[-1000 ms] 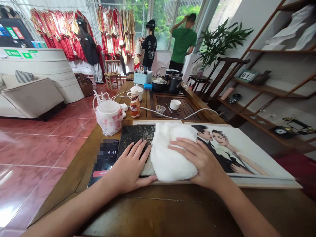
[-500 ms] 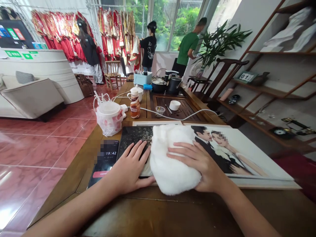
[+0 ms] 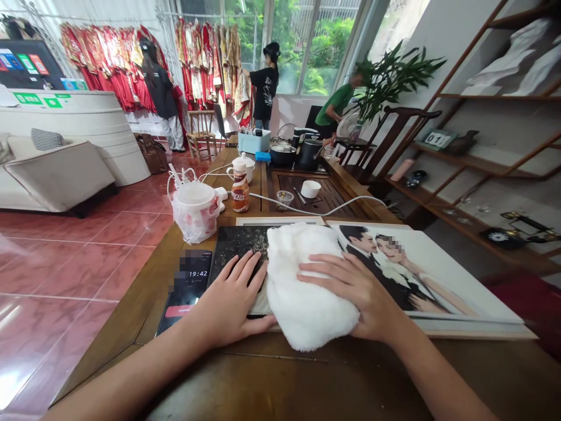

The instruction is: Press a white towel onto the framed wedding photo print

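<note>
My left hand point(image 3: 235, 295) lies flat on a dark framed picture point(image 3: 232, 241) with pale speckles, its fingers spread and holding nothing. A fluffy white cloth point(image 3: 302, 310) covers the right part of that picture. Over the cloth's right side, my right hand point(image 3: 350, 289) grips it with the fingers on top; its thumb is mostly hidden. To the right lies a large photo print point(image 3: 421, 263) of a couple, close beside my right hand. A phone point(image 3: 188, 286) showing 19:42 rests left of the dark picture, partly behind my left forearm.
On the wooden table point(image 3: 131, 351) stand a bagged white tub point(image 3: 196, 213), a brown-labelled bottle point(image 3: 240, 190), a white bowl point(image 3: 310, 189) and a small clear cup point(image 3: 284, 200). A white cable point(image 3: 337, 204) crosses behind the pictures. Shelves point(image 3: 495, 166) rise at right; people stand farther back.
My hands and the cloth have hardly moved. In the background, the person in green has bent down beside the plant, and the person in black has raised an arm toward the hanging clothes.
</note>
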Demonstrator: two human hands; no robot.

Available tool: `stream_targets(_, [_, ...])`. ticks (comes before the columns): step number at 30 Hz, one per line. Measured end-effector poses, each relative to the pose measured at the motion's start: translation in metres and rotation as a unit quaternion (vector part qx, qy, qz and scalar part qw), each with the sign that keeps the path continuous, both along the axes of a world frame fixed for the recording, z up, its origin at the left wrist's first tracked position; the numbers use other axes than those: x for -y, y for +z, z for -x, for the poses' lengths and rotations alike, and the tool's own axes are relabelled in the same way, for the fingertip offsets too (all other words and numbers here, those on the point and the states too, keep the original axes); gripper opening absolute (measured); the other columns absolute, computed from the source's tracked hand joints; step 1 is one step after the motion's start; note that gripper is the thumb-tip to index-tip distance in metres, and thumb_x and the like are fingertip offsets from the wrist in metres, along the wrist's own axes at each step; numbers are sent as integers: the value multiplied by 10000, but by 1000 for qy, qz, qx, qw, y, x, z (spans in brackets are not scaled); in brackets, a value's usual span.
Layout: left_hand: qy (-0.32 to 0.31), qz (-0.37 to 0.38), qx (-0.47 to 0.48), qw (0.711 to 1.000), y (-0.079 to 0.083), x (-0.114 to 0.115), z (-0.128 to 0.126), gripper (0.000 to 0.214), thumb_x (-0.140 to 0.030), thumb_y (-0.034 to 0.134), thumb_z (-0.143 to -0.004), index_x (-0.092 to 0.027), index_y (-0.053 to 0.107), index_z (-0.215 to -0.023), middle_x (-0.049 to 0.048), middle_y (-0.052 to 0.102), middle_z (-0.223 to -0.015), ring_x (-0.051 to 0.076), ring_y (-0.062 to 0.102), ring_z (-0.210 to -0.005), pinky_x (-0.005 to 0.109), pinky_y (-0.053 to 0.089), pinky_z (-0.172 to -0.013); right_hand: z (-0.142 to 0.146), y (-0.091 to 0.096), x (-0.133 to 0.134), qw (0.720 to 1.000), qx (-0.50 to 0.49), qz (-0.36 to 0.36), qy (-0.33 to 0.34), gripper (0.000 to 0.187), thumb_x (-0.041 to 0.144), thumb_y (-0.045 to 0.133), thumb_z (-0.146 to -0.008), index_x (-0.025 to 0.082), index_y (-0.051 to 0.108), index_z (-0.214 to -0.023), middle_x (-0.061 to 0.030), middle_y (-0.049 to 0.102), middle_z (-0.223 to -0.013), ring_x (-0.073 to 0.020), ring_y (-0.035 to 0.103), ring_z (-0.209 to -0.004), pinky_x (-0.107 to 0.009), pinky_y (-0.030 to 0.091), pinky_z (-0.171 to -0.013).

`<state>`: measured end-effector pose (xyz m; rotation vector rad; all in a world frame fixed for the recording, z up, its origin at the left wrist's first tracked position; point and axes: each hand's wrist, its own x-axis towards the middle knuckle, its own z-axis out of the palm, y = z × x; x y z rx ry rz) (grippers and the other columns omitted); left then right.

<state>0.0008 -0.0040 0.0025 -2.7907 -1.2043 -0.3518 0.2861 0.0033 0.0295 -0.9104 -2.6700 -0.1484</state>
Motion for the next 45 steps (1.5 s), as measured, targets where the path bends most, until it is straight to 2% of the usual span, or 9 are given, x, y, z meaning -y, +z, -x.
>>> stream_targets(3, [3,-6,1,1000,-1,0,0,850,-726,323,-906,-96,341,-1477,187,349,-1524,325,279,-1428,476,244,-1150,-2,-3,-4,998,-29,-21,-58,574,212,570,-757,247,509,-1327,-80,578,-1367,-291,496,-1284,-426,324,-1001])
stream_targets(5, [4,-4,-3,1000,-1,0,0,856,-726,311,-908,-88,335,-1479,196,345,-1524,327,273,-1430,481,239,-1151,-1,-3,-4,997,-31,-25,-67,587,186,569,-753,236,500,-1333,-85,575,-1369,-295,481,-1296,-435,324,-1002])
stream_targets(10, [2,5,-6,1000,0,1,0,819,-708,314,-918,-104,355,-1469,180,341,-1530,321,273,-1431,470,233,-1156,2,0,1,1000,1,1,16,547,328,612,-787,297,517,-1325,-32,612,-1328,-279,517,-1270,-427,281,-1026])
stream_targets(16, [3,-13,-1,1000,-1,1,1,848,-719,322,-910,-90,334,-1478,194,355,-1519,325,282,-1427,474,246,-1150,2,-2,-3,996,-54,-28,-70,549,192,575,-754,233,547,-1301,-78,601,-1336,-292,500,-1277,-426,353,-995])
stream_targets(21, [0,0,-2,1000,0,0,0,812,-705,325,-917,-108,360,-1467,175,342,-1531,325,278,-1429,476,245,-1153,2,1,1,1000,-14,7,18,522,314,599,-790,302,527,-1307,-27,625,-1309,-273,517,-1268,-417,276,-1021])
stream_targets(27, [7,9,-6,1000,-1,1,0,860,-724,306,-911,-90,310,-1493,194,311,-1541,325,238,-1444,483,216,-1162,3,-1,-1,997,-46,-16,-63,515,190,584,-766,235,532,-1276,-76,596,-1342,-288,491,-1286,-424,317,-997])
stream_targets(33, [2,23,-12,1000,2,1,-1,808,-698,306,-925,-104,358,-1469,178,314,-1544,322,242,-1444,483,215,-1163,2,0,3,1000,-7,4,27,474,350,579,-847,298,504,-1311,-38,626,-1311,-274,507,-1270,-437,211,-1032])
stream_targets(39, [9,17,-13,1000,0,1,-1,866,-724,292,-915,-83,302,-1497,199,296,-1547,326,222,-1450,487,212,-1165,5,1,0,997,-39,-12,-59,501,196,579,-806,245,501,-1298,-66,595,-1342,-270,475,-1296,-413,267,-1010])
stream_targets(45, [6,25,-19,999,2,1,-1,820,-705,282,-927,-101,346,-1479,183,297,-1551,326,224,-1449,489,214,-1166,5,2,3,999,-12,24,19,497,337,604,-819,316,491,-1303,-17,620,-1317,-273,490,-1283,-425,186,-1032])
